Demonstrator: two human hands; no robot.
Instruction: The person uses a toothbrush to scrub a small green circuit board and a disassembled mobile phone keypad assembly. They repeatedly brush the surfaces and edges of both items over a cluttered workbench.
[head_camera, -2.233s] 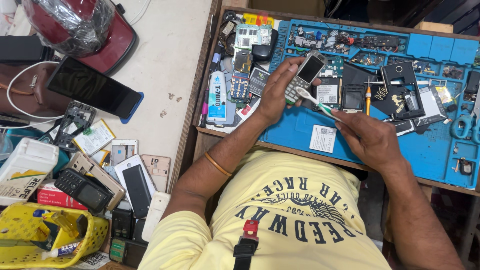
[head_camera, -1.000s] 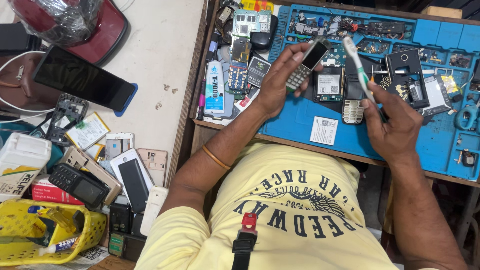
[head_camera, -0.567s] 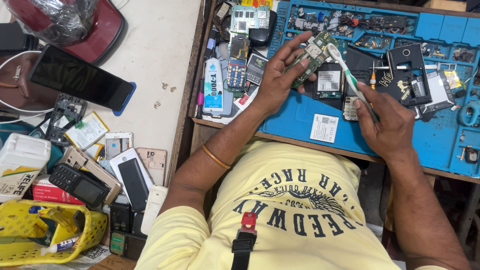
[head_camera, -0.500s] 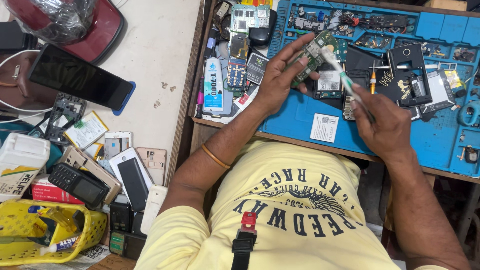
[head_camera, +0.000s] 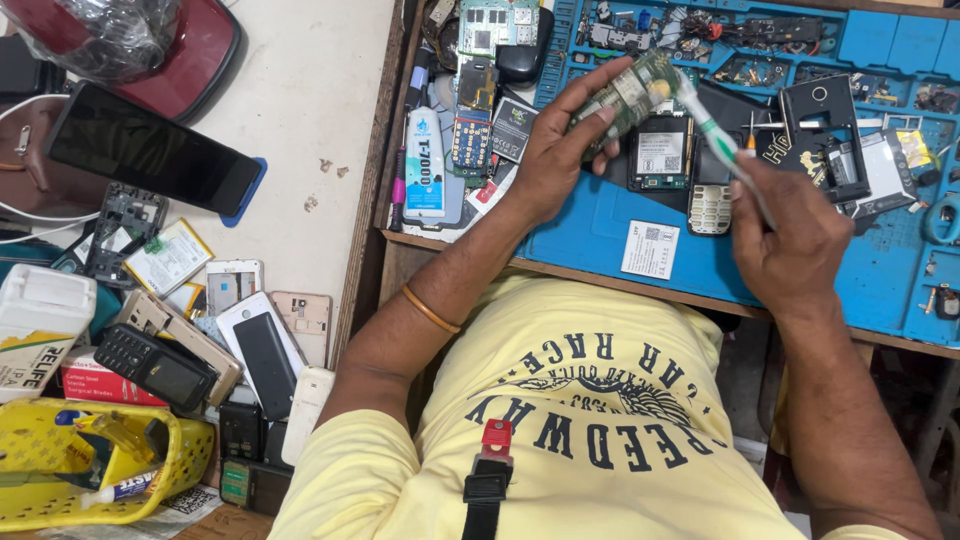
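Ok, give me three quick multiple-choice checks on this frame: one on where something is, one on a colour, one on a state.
1. Where is the toothbrush head?
A. On the circuit board
B. In the yellow basket
C. On the floor

2. What colour is the work mat?
A. Red
B. Blue
C. Black

3. How is the circuit board held?
A. Lying flat on the mat
C. Pinched in the right hand
B. Lifted above the mat in the left hand

Key: 1 A, the bristles meet the board's upper end. 2 B, the mat under the parts is blue. 3 B, the left hand grips the board above the mat while the right hand holds the brush.
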